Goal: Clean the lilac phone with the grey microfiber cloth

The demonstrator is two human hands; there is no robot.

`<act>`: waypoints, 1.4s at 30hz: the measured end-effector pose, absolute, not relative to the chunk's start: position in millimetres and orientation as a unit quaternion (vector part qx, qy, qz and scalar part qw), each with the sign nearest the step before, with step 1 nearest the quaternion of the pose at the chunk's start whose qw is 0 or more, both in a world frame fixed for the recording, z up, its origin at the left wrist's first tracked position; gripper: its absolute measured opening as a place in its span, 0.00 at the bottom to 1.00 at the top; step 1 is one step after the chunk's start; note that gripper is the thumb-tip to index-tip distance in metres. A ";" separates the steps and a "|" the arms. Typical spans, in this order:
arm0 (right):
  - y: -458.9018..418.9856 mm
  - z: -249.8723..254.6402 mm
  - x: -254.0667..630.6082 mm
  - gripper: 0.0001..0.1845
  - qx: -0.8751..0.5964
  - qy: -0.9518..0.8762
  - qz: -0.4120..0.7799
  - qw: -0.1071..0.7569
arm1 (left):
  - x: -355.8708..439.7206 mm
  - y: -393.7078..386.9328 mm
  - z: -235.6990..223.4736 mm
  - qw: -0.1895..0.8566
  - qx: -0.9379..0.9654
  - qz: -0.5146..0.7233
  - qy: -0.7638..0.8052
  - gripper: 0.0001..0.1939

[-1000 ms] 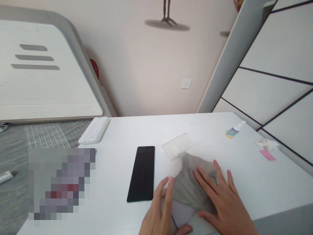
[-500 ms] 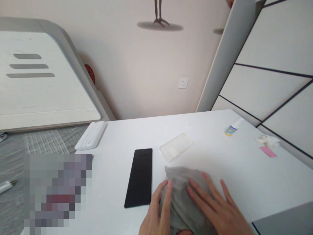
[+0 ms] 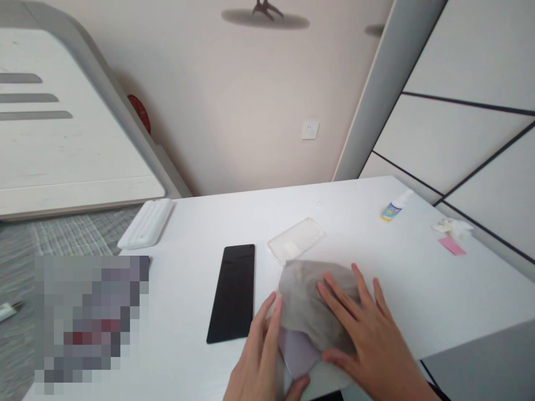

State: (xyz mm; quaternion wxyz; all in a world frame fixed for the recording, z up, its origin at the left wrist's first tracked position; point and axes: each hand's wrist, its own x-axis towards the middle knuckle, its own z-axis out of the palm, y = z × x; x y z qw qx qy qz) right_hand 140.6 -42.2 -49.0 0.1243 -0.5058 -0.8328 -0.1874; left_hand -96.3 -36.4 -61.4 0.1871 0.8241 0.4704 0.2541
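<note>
Where fingers [image 3: 340, 301] rest, grey cloth [image 3: 301, 287] creases | lavender panel [image 3: 297, 352] partly covered

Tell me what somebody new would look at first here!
Probably the grey cloth, low in the picture, with the right hand spread on top and the left hand at its left edge. Next, the black phone lying on the white table, just left of the hands. The pink slip stands out near the table's right edge.
</note>
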 end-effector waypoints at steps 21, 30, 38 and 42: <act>-44.5 -45.9 144.0 0.31 -0.387 -0.890 -0.188 0.151 | -95.3 -39.1 -60.5 0.185 0.819 0.257 0.479 0.62; -46.8 -36.6 150.2 0.54 -0.413 -0.895 -0.131 0.105 | -86.8 -41.5 -44.9 0.237 0.775 0.268 0.520 0.69; -46.8 -33.9 140.2 0.63 -0.455 -0.881 -0.088 0.094 | -83.1 -42.8 -43.8 0.260 0.759 0.301 0.515 0.74; -50.7 -33.9 138.7 0.60 -0.464 -0.881 -0.068 0.062 | -84.7 -46.7 -46.1 0.232 0.778 0.315 0.491 0.71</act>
